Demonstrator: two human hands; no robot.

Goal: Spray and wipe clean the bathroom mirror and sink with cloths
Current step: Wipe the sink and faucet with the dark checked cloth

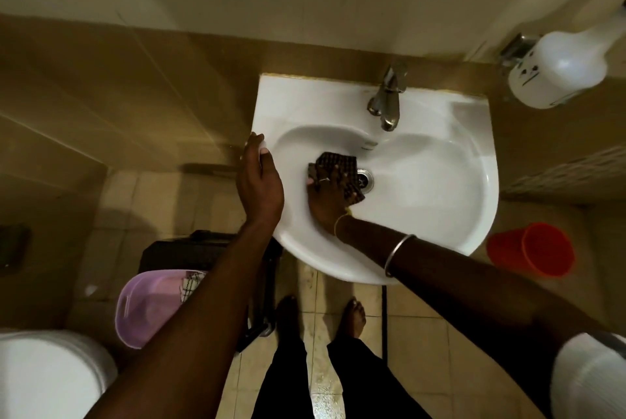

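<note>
1. A person stands at a white sink (467, 154), right hand (327, 197) down in the bowl, pressing a dark patterned cloth (338, 163) against the porcelain just left of the drain (365, 179).
2. The right fingers (333, 178) lie spread and fairly flat over the cloth, pushing on it rather than bunching it up.
3. The left hand (259, 178) braces at the sink's left rim, its fingers (255, 142) curled over the edge.
4. The cloth looks soft, light and limp. Likely wet, it should slide easily on the glazed bowl and fold under itself, so a broad flat palm over its middle suits it better than a pinch at a corner.
5. The sink is rigid and slick. The rolled rim is the natural place to steady against.
6. A white spray bottle (559, 70) sits up at the right of the tap (386, 97), well apart from both hands. A red bucket (538, 249) stands on the floor beside the sink.
7. The step in hand appears to be wiping the bowl.
</note>
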